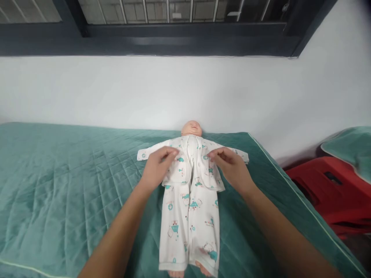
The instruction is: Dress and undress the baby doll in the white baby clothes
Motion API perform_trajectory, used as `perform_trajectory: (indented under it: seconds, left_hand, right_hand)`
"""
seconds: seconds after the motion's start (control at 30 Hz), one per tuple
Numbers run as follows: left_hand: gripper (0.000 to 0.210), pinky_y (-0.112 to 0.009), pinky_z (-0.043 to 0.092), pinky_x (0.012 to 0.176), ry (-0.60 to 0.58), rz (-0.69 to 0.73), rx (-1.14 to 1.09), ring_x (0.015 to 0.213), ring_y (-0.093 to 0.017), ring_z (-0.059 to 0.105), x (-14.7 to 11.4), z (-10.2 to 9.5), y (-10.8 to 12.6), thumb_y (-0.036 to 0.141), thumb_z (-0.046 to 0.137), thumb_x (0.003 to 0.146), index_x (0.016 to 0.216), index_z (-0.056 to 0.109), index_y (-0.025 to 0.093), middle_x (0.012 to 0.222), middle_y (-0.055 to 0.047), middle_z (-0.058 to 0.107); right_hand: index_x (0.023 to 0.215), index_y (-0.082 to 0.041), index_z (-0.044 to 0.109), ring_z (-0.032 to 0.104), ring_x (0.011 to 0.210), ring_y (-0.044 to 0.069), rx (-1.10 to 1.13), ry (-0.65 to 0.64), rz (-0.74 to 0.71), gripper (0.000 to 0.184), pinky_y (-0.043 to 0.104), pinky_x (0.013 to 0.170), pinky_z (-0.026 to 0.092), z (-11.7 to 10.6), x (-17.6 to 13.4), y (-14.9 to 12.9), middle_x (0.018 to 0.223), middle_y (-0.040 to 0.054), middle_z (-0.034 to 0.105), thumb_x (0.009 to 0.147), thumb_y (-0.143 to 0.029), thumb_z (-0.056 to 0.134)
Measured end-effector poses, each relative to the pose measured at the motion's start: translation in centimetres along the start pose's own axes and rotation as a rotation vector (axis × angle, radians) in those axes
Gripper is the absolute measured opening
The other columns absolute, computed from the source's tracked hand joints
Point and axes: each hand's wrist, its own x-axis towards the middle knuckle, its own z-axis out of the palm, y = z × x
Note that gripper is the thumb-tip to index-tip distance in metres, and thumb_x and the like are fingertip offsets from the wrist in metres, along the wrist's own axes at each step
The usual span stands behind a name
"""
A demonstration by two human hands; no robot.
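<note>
A baby doll lies on its back with its head toward the wall and its feet toward me. It wears a white printed baby jacket, whose front panels part at the middle, and matching trousers. My left hand is closed in a pinch at the chest of the jacket, on the left panel. Over the right panel, my right hand pinches the fabric in the same way. Both sleeves stretch out sideways. Bare doll toes show below the trouser legs.
A green quilted cover spreads under the doll, its pale-piped edge running down the right. Behind it rises a white wall below a dark window frame. Beyond the right edge stands a red plastic piece, partly under green cloth.
</note>
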Motion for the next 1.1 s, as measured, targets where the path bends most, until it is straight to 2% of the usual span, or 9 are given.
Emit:
perform_trajectory:
  seconds: [0.07,0.13,0.27,0.43,0.53,0.6,0.73,0.83,1.1]
  left_hand:
    - [0.024,-0.033,0.050,0.090,0.108,-0.053,0.019,0.093,-0.022,0.066,2.8,0.7,0.0,0.035,0.056,0.084,0.090,0.073,0.019,0.096,-0.006,0.075]
    - [0.024,-0.031,0.050,0.088,0.114,-0.050,0.063,0.093,-0.021,0.065,5.8,1.6,-0.1,0.031,0.056,0.082,0.092,0.074,0.018,0.095,-0.006,0.075]
    - [0.023,-0.028,0.048,0.081,-0.051,-0.031,0.189,0.081,-0.019,0.064,10.2,3.2,-1.0,0.027,0.057,0.079,0.085,0.075,0.015,0.084,-0.006,0.074]
    - [0.018,-0.027,0.042,0.066,-0.190,-0.094,0.203,0.061,-0.015,0.056,11.9,3.5,-1.6,0.027,0.063,0.074,0.080,0.073,0.013,0.068,-0.003,0.069]
    - [0.013,-0.026,0.039,0.060,-0.196,-0.158,0.133,0.055,-0.012,0.051,12.0,3.5,-0.8,0.023,0.067,0.069,0.075,0.071,0.013,0.061,0.000,0.064]
    - [0.011,-0.025,0.037,0.058,-0.149,-0.193,0.056,0.053,-0.011,0.048,12.0,3.9,-0.4,0.021,0.068,0.066,0.073,0.070,0.013,0.058,0.001,0.061]
    - [0.012,-0.024,0.039,0.061,-0.009,-0.195,-0.157,0.058,-0.010,0.050,11.9,5.4,-0.6,0.023,0.066,0.069,0.074,0.069,0.012,0.064,0.000,0.063]
    - [0.014,-0.024,0.040,0.063,0.011,-0.201,-0.222,0.060,-0.010,0.052,11.7,6.0,-1.2,0.025,0.066,0.069,0.075,0.069,0.012,0.066,-0.001,0.064]
    - [0.008,-0.026,0.044,0.070,-0.013,-0.194,-0.269,0.066,-0.012,0.056,11.1,5.7,-1.3,0.020,0.065,0.069,0.073,0.066,0.013,0.070,-0.002,0.066]
  right_hand:
    - [0.087,-0.020,0.067,0.062,0.079,0.019,-0.107,0.135,0.029,0.028,0.031,0.075,0.046,0.9,3.1,1.5,0.084,0.0037,0.070,0.083,-0.045,0.057]
    - [0.085,-0.019,0.067,0.061,0.078,0.018,-0.221,0.171,0.030,0.027,0.030,0.074,0.044,2.0,6.2,2.1,0.081,0.0031,0.069,0.084,-0.043,0.055]
    - [0.081,-0.017,0.066,0.060,0.078,0.019,-0.480,0.087,0.024,0.024,0.028,0.072,0.042,3.4,10.3,1.2,0.080,0.0066,0.069,0.082,-0.039,0.058]
    - [0.074,-0.017,0.066,0.061,0.076,0.021,-0.606,-0.005,0.071,0.012,0.028,0.070,0.042,3.2,11.6,0.2,0.071,0.0083,0.067,0.075,-0.028,0.060]
    - [0.064,-0.018,0.063,0.057,0.068,0.018,-0.512,0.044,0.074,0.011,0.028,0.066,0.042,3.0,11.7,0.7,0.063,0.0044,0.064,0.072,-0.025,0.058]
    - [0.063,-0.018,0.063,0.055,0.064,0.017,-0.369,0.104,0.091,0.014,0.028,0.064,0.042,3.2,11.6,1.1,0.061,0.0020,0.063,0.072,-0.028,0.058]
    - [0.077,-0.016,0.071,0.059,0.070,0.018,0.014,0.177,0.120,0.025,0.028,0.065,0.045,3.9,11.2,2.2,0.070,0.0017,0.068,0.071,-0.040,0.064]
    - [0.086,-0.017,0.074,0.059,0.070,0.016,0.215,0.160,0.110,0.031,0.028,0.067,0.046,4.2,10.9,3.1,0.074,0.0015,0.068,0.071,-0.042,0.067]
    - [0.089,-0.018,0.075,0.052,0.059,0.011,0.329,0.111,0.093,0.027,0.024,0.059,0.041,4.1,10.9,4.2,0.072,-0.0004,0.066,0.071,-0.036,0.068]
